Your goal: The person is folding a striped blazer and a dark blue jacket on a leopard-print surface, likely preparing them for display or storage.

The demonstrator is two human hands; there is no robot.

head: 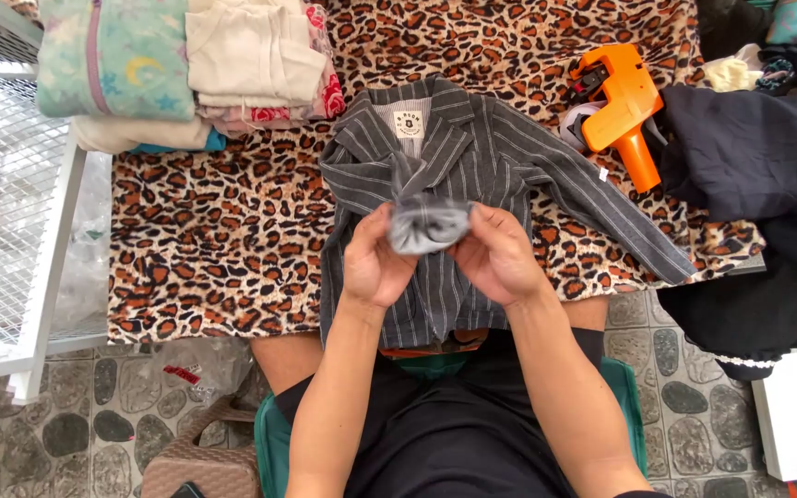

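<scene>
A small square white label (pixel 409 124) with dark print sits inside the collar of the jacket (pixel 472 175), at its top centre. The jacket is grey with thin pale stripes, woven, with notched lapels; it lies front up on a leopard-print cloth (pixel 214 240), one sleeve stretched toward the lower right. The left hand (pixel 375 263) and right hand (pixel 498 258) are both closed, fingers pinching a bunched end of the other sleeve (pixel 426 221) between them, above the jacket's front. An orange plastic tag gun (pixel 622 101) rests on the cloth just beside the jacket's shoulder. Folded clothes (pixel 186 69) are stacked at the upper left. A dark garment (pixel 758 157) lies at the right. A white mesh rack (pixel 11 203) stands left; the floor (pixel 122 406) is cobbled stone.
</scene>
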